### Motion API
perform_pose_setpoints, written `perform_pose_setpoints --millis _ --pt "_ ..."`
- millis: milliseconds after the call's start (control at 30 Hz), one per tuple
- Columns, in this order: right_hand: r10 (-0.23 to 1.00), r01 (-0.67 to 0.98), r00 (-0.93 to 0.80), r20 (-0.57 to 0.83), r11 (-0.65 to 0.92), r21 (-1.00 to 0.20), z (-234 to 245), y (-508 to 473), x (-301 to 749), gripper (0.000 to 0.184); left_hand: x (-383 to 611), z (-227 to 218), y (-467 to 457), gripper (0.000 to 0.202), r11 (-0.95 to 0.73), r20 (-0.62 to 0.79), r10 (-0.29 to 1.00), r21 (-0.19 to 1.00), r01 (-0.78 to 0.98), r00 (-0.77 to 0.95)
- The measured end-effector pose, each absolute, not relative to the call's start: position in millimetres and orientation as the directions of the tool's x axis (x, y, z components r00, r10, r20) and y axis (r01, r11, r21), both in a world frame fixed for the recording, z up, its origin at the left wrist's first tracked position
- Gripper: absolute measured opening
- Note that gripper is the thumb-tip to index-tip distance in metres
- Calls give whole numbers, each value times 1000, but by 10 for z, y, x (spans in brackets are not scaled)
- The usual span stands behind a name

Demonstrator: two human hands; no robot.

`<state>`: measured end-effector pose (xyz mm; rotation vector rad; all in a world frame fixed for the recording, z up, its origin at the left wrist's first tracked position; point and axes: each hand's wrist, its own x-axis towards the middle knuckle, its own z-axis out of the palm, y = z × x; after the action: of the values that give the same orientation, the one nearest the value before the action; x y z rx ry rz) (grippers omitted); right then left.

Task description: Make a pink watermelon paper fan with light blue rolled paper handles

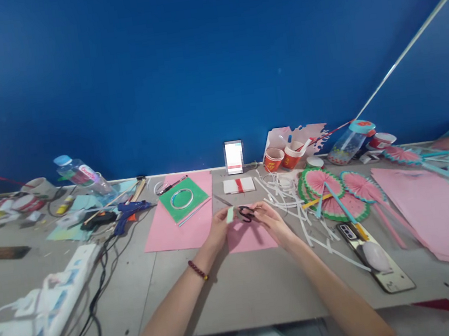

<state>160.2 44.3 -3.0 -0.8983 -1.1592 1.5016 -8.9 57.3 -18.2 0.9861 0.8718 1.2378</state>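
Observation:
My left hand (pixel 217 230) is closed, with a small pale green piece of paper (pixel 229 214) at its fingertips. Facing it, my right hand (pixel 274 224) has its fingers bent around the dark handles of a pair of scissors (pixel 247 214). The metal blade points away to the upper left, past my left fingertips. Part of the scissors is hidden behind my fingers. Below both hands lies a small pink sheet (pixel 253 240) on the grey table (pixel 245 292).
Left: a larger pink sheet (pixel 161 234), a green square (pixel 197 192) with a ring, a blue glue gun (pixel 127 215), a power strip (pixel 69 287). Right: white strips (pixel 303 218), watermelon paper fans (pixel 321 183), a phone (pixel 394 278). Ahead: red cups (pixel 274 159), a lit screen (pixel 234 157).

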Motion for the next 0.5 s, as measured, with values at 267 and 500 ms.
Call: perform_pose_setpoints --millis 267,500 --pt "987 180 155 31 2 -984 -252 631 1872 35 -145 -217 658 25 10 -1 999 966 -259 34" --pt "939 594 229 257 74 -801 -316 700 2109 18 -107 -157 588 30 -71 86 972 995 -77 217"
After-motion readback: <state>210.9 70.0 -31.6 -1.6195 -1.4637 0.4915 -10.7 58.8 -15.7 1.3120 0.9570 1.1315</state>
